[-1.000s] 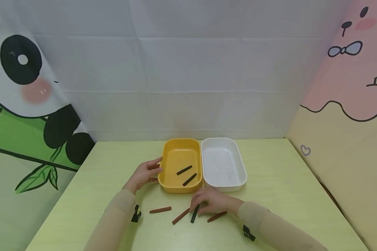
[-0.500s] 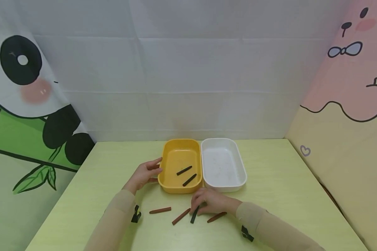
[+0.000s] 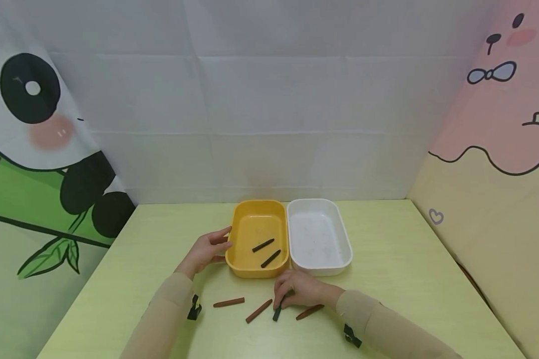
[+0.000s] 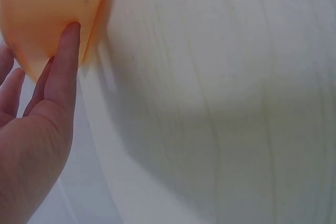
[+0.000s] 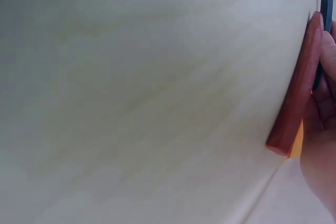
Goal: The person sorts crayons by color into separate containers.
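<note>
In the head view my right hand (image 3: 303,289) pinches a black crayon (image 3: 276,314) between thumb and fingers, close over the table in front of the trays. The right wrist view shows part of that black crayon (image 5: 326,11) by the fingers, with a red-brown crayon (image 5: 298,90) nearer the camera. My left hand (image 3: 205,251) rests its fairly straight fingers against the left side of the yellow tray (image 3: 233,264). Two black crayons, one (image 3: 263,245) behind the other (image 3: 271,259), lie inside it. In the left wrist view a fingertip (image 4: 71,32) touches the tray's wall.
Red-brown crayons lie on the pale table (image 3: 139,299): one at left (image 3: 229,302), one in the middle (image 3: 258,311), one (image 3: 310,312) under the right wrist. A white tray (image 3: 347,254) stands right beside the yellow one. A white backdrop (image 3: 269,99) rises behind.
The right hand has shifted slightly and its fingers now cover more of the black crayon. The left hand and the trays stay in place.
</note>
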`<action>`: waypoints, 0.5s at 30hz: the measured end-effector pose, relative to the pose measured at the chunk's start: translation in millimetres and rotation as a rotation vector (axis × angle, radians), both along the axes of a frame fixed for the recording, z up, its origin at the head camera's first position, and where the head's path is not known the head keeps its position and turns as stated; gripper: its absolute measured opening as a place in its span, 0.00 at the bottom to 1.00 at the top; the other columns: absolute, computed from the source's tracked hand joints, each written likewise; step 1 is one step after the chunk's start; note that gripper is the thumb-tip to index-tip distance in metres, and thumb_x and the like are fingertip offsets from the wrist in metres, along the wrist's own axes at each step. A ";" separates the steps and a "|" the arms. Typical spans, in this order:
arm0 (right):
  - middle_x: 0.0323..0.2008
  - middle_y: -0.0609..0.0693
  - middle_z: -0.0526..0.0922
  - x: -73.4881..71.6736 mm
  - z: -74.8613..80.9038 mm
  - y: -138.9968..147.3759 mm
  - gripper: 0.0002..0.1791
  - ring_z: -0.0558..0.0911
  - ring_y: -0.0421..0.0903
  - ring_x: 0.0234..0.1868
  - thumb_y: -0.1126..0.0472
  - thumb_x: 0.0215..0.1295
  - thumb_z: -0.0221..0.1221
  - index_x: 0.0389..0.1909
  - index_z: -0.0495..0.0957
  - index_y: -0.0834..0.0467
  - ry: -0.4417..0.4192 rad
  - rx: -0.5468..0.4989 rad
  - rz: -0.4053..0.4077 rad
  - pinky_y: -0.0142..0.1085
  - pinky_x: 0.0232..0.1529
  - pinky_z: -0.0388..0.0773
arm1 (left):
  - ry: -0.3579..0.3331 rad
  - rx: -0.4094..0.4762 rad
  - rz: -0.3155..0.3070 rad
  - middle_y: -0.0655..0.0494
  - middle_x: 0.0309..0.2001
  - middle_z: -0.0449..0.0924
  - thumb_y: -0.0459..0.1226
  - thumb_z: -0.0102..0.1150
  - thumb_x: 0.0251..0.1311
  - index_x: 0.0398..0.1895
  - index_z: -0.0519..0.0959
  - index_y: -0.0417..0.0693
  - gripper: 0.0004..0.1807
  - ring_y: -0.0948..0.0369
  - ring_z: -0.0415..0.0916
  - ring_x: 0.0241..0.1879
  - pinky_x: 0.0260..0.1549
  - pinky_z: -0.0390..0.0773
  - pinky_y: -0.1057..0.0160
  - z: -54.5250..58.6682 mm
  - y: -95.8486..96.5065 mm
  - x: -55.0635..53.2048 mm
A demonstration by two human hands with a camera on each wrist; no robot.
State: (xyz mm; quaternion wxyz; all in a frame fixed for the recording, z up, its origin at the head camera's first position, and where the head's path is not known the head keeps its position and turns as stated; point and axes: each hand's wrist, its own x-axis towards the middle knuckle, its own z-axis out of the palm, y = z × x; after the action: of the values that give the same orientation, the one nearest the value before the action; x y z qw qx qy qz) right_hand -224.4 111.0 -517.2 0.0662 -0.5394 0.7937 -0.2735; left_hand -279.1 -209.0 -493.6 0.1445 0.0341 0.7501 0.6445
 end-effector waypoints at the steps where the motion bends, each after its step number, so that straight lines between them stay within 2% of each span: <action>1: 0.38 0.36 0.82 0.0 0.1 0.1 0.08 0.75 0.30 0.45 0.61 0.55 0.72 0.36 0.89 0.47 -0.015 -0.001 0.002 0.23 0.50 0.70 | -0.002 0.001 -0.001 0.31 0.67 0.64 0.33 0.58 0.69 0.76 0.60 0.46 0.33 0.41 0.72 0.60 0.48 0.81 0.49 -0.2 -0.1 0.3; 5: 0.38 0.36 0.82 0.6 1.8 0.6 0.08 0.75 0.30 0.45 0.61 0.55 0.71 0.36 0.90 0.48 -0.055 -0.009 -0.002 0.24 0.50 0.71 | 0.001 0.006 -0.003 0.30 0.67 0.64 0.33 0.57 0.70 0.76 0.60 0.45 0.33 0.40 0.72 0.60 0.48 0.81 0.49 0.1 -0.3 1.5; 15: 0.40 0.36 0.82 7.1 17.7 -2.6 0.07 0.75 0.30 0.46 0.61 0.57 0.70 0.37 0.90 0.48 -0.079 -0.040 -0.010 0.25 0.51 0.72 | 0.010 0.016 -0.019 0.30 0.68 0.63 0.33 0.57 0.70 0.76 0.59 0.45 0.33 0.39 0.71 0.61 0.49 0.80 0.47 1.4 -1.7 1.3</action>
State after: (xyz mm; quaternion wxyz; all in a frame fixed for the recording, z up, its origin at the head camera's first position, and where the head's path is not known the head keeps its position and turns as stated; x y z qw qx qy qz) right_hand -217.2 108.4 -499.5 0.0852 -0.5253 0.7877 -0.3104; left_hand -277.9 -210.7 -492.2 0.1468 0.0457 0.7451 0.6490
